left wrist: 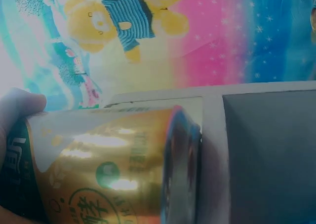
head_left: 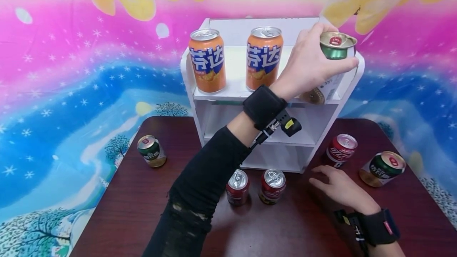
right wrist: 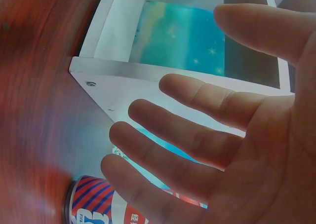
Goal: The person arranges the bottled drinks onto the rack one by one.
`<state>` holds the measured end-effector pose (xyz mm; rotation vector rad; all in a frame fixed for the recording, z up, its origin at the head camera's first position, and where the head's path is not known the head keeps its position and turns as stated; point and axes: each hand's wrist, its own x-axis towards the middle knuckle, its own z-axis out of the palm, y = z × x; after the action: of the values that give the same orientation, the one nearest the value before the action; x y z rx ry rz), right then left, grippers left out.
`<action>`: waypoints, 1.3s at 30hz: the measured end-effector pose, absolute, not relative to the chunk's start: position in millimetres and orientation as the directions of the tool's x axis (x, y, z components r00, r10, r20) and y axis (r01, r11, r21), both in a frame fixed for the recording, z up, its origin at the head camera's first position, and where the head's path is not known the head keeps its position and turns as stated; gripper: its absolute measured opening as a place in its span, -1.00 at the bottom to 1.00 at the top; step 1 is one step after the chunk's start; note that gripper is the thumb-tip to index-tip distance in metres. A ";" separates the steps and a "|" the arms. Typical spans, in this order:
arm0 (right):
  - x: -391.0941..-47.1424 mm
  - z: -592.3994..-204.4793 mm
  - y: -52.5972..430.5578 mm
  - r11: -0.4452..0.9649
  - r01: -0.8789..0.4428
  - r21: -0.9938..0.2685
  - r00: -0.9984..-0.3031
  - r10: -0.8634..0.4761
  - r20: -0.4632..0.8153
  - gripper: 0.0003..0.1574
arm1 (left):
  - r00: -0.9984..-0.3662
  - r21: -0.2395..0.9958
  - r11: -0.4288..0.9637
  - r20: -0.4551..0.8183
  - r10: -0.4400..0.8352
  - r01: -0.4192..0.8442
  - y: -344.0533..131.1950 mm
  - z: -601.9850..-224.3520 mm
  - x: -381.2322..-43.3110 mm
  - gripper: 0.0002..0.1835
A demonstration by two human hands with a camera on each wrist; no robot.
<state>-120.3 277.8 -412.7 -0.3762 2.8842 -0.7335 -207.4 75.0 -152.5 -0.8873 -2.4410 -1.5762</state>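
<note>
The gold-and-green can is in the left hand, at the right end of the white shelf's top board. Its long axis runs roughly upright, with the lid and red tab facing up and the base down at the board (whether the base actually touches, I cannot tell). In the left wrist view the same can lies sideways across the picture, lid end in the grasp and base rim beside the white board. The left hand is curled round the can near its lid, digits on opposite sides, while its forearm, in a black sleeve, slants up from lower left.

The right hand holds nothing; it is low over the table, back up, fingers loosely straight and spread, pointing past the shelf's lower right corner. A red can stands just beyond its fingers, and a green can to its right. Left of it are a second red can and a third red can (partly behind the sleeve). Left of the gripping hand, two orange cans stand upright.
</note>
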 end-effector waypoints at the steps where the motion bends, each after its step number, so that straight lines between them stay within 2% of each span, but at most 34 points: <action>1: -119.3 -412.1 278.2 0.851 -0.202 -0.484 -0.960 -0.271 -0.075 -0.46 | -0.827 0.801 0.296 0.388 0.406 0.521 76.0 -152.6 -208.1 -0.29; 7: -119.1 -410.8 278.5 0.852 -0.204 -0.482 -0.960 -0.271 -0.074 -0.44 | -0.824 0.787 0.295 0.428 0.371 0.541 76.3 -156.3 -211.3 -0.22; 11: -121.1 -411.1 279.1 0.856 -0.193 -0.479 -0.960 -0.266 -0.088 -0.43 | -0.812 0.782 0.275 0.449 0.373 0.559 76.7 -163.5 -212.1 -0.07; 16: -123.0 -412.0 280.0 0.864 -0.186 -0.468 -0.959 -0.263 -0.103 -0.43 | -0.831 0.814 0.264 0.402 0.385 0.517 75.5 -180.7 -212.8 0.09; 22: -123.3 -414.6 279.6 0.864 -0.180 -0.471 -0.959 -0.261 -0.112 -0.44 | -0.840 0.798 0.336 0.354 0.411 0.501 73.2 -197.5 -211.8 0.00; 29: -123.3 -416.9 279.3 0.865 -0.173 -0.471 -0.960 -0.256 -0.117 -0.42 | -0.858 0.812 0.369 0.283 0.428 0.452 70.7 -195.0 -212.3 -0.11; 39: -123.0 -415.9 278.6 0.863 -0.180 -0.472 -0.958 -0.263 -0.115 -0.42 | -0.880 0.812 0.414 0.236 0.412 0.411 69.1 -193.4 -214.1 -0.09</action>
<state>-123.0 278.6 -415.9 -0.3434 2.8606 -0.7000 -214.1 69.1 -193.4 -0.7688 -2.6417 -1.5174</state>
